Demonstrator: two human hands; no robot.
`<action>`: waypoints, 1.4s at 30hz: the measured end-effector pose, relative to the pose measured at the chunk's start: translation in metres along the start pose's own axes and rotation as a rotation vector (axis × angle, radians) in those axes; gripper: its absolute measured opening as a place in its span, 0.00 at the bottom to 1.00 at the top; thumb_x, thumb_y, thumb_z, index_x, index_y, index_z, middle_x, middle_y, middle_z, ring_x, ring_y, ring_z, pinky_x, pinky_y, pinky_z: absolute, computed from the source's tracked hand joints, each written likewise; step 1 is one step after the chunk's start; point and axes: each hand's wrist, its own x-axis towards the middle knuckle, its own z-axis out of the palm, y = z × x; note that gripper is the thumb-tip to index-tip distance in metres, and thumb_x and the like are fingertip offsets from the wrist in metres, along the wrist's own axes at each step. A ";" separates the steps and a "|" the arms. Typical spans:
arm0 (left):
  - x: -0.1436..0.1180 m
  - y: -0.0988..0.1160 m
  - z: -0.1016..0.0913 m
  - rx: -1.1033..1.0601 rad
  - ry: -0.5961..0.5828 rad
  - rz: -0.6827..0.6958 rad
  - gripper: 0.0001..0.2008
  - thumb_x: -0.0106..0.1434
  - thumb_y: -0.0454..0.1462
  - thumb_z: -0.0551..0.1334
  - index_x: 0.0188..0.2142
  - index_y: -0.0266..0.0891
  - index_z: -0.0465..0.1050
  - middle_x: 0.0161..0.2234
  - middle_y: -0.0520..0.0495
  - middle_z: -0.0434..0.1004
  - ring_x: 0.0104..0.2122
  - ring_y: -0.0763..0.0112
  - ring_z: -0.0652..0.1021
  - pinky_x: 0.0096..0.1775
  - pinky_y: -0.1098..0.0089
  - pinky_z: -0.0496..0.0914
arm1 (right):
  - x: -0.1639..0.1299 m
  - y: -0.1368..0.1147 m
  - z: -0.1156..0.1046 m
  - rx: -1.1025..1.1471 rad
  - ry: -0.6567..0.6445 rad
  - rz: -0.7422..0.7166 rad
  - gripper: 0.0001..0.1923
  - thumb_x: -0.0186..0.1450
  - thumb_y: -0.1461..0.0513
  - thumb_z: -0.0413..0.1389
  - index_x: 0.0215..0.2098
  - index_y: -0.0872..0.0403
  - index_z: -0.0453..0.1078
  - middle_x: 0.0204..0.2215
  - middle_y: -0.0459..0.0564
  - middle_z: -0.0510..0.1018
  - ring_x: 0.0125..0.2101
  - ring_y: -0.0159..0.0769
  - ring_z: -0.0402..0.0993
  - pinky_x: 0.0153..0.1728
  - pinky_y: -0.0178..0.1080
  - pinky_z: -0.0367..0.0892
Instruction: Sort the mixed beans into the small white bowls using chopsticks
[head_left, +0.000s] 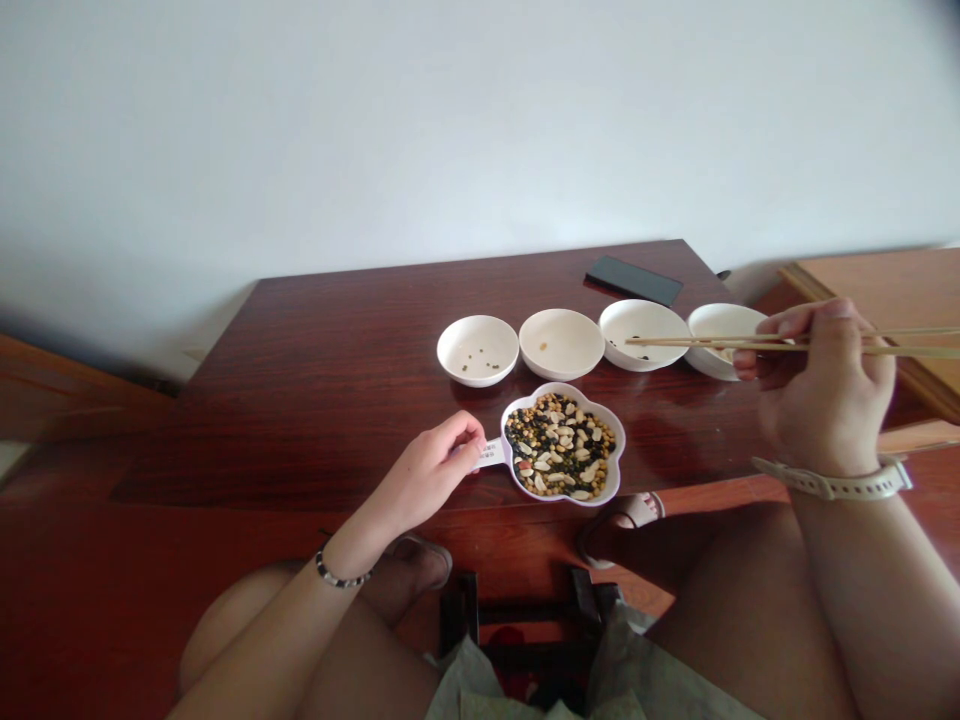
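A flower-shaped white dish full of mixed beans and peanuts sits at the near edge of a dark wooden table. My left hand pinches the dish's short handle at its left side. My right hand is raised at the right and grips a pair of wooden chopsticks, whose tips reach left over the third small bowl. Nothing shows between the tips.
Behind the dish stands a row of small white bowls: one with a few beans, another, and the rightmost partly behind my hand. A black phone lies at the back. A second wooden surface adjoins on the right.
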 end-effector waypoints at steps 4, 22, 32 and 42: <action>0.001 -0.001 0.000 -0.004 0.001 -0.001 0.12 0.78 0.46 0.56 0.41 0.42 0.70 0.33 0.54 0.77 0.32 0.70 0.75 0.37 0.69 0.66 | -0.007 -0.004 0.007 0.080 -0.066 0.082 0.18 0.69 0.55 0.62 0.26 0.56 0.69 0.23 0.47 0.72 0.18 0.30 0.72 0.15 0.30 0.68; -0.001 -0.004 0.001 -0.014 -0.007 -0.006 0.13 0.78 0.47 0.56 0.41 0.42 0.70 0.34 0.53 0.78 0.34 0.69 0.77 0.38 0.68 0.67 | -0.048 -0.025 0.030 0.001 -0.508 0.198 0.19 0.76 0.52 0.57 0.30 0.54 0.69 0.30 0.47 0.70 0.21 0.29 0.72 0.18 0.33 0.67; 0.001 0.000 0.001 -0.023 -0.002 0.004 0.12 0.78 0.46 0.56 0.41 0.43 0.69 0.34 0.53 0.77 0.34 0.68 0.76 0.39 0.68 0.67 | -0.055 -0.020 0.028 -0.094 -0.704 0.273 0.19 0.79 0.50 0.53 0.34 0.52 0.70 0.24 0.47 0.73 0.24 0.32 0.72 0.24 0.35 0.68; 0.001 0.003 0.002 -0.027 0.016 0.019 0.11 0.77 0.46 0.57 0.41 0.43 0.69 0.34 0.54 0.76 0.33 0.69 0.74 0.38 0.68 0.66 | -0.058 -0.023 0.031 -0.098 -0.692 0.244 0.20 0.79 0.49 0.53 0.34 0.52 0.70 0.24 0.47 0.73 0.23 0.32 0.72 0.23 0.35 0.69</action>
